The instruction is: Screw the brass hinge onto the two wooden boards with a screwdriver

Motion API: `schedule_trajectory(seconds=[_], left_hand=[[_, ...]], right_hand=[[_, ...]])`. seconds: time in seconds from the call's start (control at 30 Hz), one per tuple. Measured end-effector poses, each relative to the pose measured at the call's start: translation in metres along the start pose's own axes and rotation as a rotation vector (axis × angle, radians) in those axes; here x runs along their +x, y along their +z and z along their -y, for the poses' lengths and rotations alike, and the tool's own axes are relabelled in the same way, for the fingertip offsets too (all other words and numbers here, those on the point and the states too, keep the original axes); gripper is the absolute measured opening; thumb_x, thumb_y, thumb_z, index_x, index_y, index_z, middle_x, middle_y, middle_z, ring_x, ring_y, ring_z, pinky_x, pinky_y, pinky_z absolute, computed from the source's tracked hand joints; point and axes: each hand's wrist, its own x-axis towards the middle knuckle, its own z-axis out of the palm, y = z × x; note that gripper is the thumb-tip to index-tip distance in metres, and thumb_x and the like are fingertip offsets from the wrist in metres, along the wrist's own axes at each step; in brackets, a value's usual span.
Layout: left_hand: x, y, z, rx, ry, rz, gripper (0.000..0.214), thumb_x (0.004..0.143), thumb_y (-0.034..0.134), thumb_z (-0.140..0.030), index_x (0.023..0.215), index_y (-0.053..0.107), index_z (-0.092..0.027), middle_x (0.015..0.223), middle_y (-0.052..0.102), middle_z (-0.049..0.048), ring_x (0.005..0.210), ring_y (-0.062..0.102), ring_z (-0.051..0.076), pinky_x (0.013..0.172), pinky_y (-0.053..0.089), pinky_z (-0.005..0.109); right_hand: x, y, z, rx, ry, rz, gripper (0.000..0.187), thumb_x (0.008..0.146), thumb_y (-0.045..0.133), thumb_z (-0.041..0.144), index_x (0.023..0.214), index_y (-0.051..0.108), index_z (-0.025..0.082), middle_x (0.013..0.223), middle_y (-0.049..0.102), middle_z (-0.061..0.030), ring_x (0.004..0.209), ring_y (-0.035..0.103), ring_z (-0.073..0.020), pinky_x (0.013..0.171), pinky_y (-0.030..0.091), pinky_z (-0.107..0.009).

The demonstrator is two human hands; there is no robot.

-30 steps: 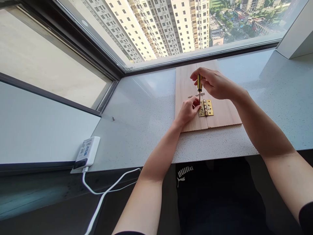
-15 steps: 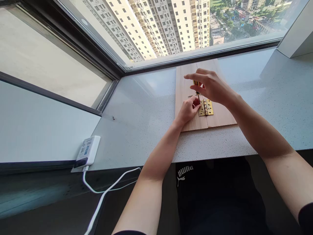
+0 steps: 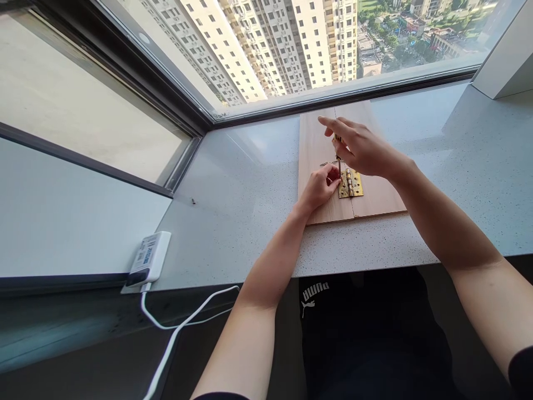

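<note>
From where I stand, the head camera looks down on a person working at a speckled stone window sill (image 3: 233,239). Two pale wooden boards (image 3: 322,150) lie flat on it, butted together along a seam, with their far end just short of the window frame. A brass hinge (image 3: 350,183) lies across the seam, near the boards' edge closest to the person.

The right hand (image 3: 364,149) is raised over the boards, with its thumb and middle fingers pressed around a screwdriver (image 3: 339,166) and the forefinger stretched out above them. That hand hides most of the yellow handle, leaving the thin metal shaft showing as it runs down beside the hinge's left side.

The left hand (image 3: 320,188) rests on the nearer left part of the boards, its fingertips (image 3: 333,175) pinched together at the foot of the shaft. Whatever they pinch is too small and too hidden to make out. A few loose screws (image 3: 327,163) lie on the wood just beyond those fingers.

Farther left on the sill sit a tiny dark screw (image 3: 194,201) and a white power bank (image 3: 149,258), its white cable (image 3: 179,328) hanging over the edge. Beyond the glass stand tall apartment blocks (image 3: 266,44).
</note>
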Motion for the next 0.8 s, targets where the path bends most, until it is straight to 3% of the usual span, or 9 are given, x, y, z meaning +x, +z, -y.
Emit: schedule_trajectory(seconds=[0.17,0.33,0.57,0.7,0.8], left_hand=[[0.001,-0.010,0.005,0.002,-0.030,-0.083,0.014,0.103,0.072,-0.011,0.110,0.070,-0.023,0.107,0.083,0.0064,0.089,0.076,0.019,0.083,0.067,0.034],[0.005,-0.020,0.017,0.037,-0.052,-0.175,0.011,0.104,0.072,-0.013,0.106,0.069,-0.024,0.105,0.082,0.0072,0.084,0.074,0.018,0.081,0.065,0.034],[0.005,-0.018,0.027,0.061,-0.051,-0.167,0.006,0.105,0.072,-0.018,0.107,0.069,-0.023,0.101,0.082,0.0071,0.083,0.073,0.019,0.080,0.065,0.035],[0.004,-0.017,0.028,0.071,-0.055,-0.165,0.006,0.106,0.070,-0.017,0.106,0.069,-0.023,0.100,0.082,0.0069,0.082,0.073,0.019,0.080,0.065,0.035],[0.005,-0.018,0.028,0.079,-0.056,-0.160,0.006,0.106,0.071,-0.018,0.106,0.069,-0.023,0.100,0.081,0.0066,0.082,0.072,0.019,0.081,0.065,0.035]], right_hand=[[0.000,0.001,-0.002,-0.029,0.012,0.026,0.048,0.118,0.060,0.032,0.165,0.066,0.027,0.136,0.078,-0.0142,0.120,0.073,-0.0333,0.111,0.057,-0.052],[-0.001,0.004,0.000,-0.029,-0.013,-0.001,0.053,0.120,0.048,0.023,0.172,0.058,0.022,0.150,0.073,-0.0164,0.127,0.071,-0.0307,0.114,0.057,-0.050],[0.001,0.004,-0.008,-0.085,-0.014,-0.001,0.049,0.121,0.056,0.032,0.169,0.063,0.024,0.131,0.080,-0.0127,0.115,0.074,-0.0299,0.107,0.061,-0.051],[0.000,0.002,-0.006,-0.068,-0.016,-0.011,0.058,0.123,0.046,0.031,0.179,0.053,0.022,0.145,0.077,-0.0145,0.127,0.072,-0.0310,0.114,0.059,-0.054],[0.001,-0.001,-0.007,-0.064,-0.036,0.032,0.061,0.122,0.050,0.038,0.181,0.053,0.022,0.145,0.076,-0.0152,0.128,0.071,-0.0322,0.114,0.057,-0.055]])
